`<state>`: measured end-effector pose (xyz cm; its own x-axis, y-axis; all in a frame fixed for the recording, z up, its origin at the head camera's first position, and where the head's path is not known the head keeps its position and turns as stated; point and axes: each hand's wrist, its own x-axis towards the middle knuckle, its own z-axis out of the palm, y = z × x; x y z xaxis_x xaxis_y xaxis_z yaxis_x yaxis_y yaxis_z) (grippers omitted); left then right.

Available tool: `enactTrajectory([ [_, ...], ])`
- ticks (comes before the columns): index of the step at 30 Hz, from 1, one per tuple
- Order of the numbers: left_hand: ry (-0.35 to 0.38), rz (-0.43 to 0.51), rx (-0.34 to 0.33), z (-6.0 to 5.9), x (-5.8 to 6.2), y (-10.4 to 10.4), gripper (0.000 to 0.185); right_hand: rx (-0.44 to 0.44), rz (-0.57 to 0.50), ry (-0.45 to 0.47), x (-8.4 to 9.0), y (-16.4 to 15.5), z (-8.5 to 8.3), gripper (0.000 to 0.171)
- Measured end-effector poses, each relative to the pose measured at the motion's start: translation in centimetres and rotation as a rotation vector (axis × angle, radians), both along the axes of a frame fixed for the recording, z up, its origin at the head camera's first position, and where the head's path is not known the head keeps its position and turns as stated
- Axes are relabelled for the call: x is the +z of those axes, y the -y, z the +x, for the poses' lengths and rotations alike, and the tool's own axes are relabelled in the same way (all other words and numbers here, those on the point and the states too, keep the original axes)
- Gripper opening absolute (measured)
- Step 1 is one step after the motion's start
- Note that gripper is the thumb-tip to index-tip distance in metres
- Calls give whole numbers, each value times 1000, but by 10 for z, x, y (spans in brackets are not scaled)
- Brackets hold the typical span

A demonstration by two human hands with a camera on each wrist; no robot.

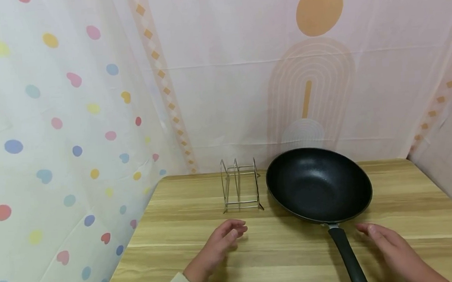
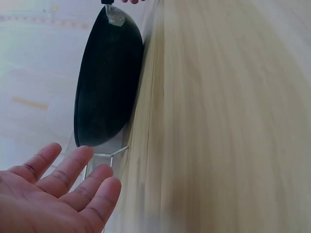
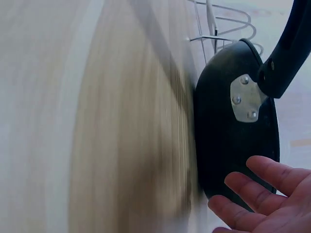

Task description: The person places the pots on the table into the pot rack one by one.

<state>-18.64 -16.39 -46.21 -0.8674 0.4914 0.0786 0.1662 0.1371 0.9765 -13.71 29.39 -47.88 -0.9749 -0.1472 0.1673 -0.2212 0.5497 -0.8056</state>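
Black pan (image 1: 318, 187) on the worktop (image 1: 287, 258), both your hands empty.
Your left hand (image 1: 220, 245) is in front of the wire rack (image 1: 237, 183), your right hand (image 1: 391, 243) just beside the pan's handle (image 1: 349, 258); the fingers (image 2: 68, 170) are loosely spread. The pan sits right of the rack, handle towards you. It looks stiff, probably heavy at the bowl and slick inside; the handle, close to the bowl, should give you the steadiest hold.
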Motion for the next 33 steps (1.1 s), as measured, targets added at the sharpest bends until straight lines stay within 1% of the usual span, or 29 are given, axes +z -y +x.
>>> enactTrajectory([
  [5,49,30,-40,-2,0,-8,63,27,-102,36,-2,5,-1,49],
  [8,90,56,-70,-3,0,-14,68,52,-152,75,-2,7,-2,52],
  [12,140,98,-118,-3,0,-22,77,162,-253,139,-1,8,-5,61],
  [14,165,119,-136,-3,0,-25,77,222,-304,189,0,7,-8,67],
  [16,188,136,-144,-4,-1,-29,74,252,-337,243,0,8,-9,71],
  [18,209,146,-148,-4,-1,-33,70,252,-351,299,1,9,-9,75],
  [20,220,152,-148,-4,-1,-36,68,232,-341,334,3,10,-10,78],
  [24,230,159,-150,-5,-2,-42,67,210,-328,376,6,15,-11,83],
  [28,243,172,-159,-5,-3,-46,68,198,-347,438,8,19,-12,89],
  [33,250,186,-166,-6,-3,-51,68,197,-367,484,11,22,-13,93],
])
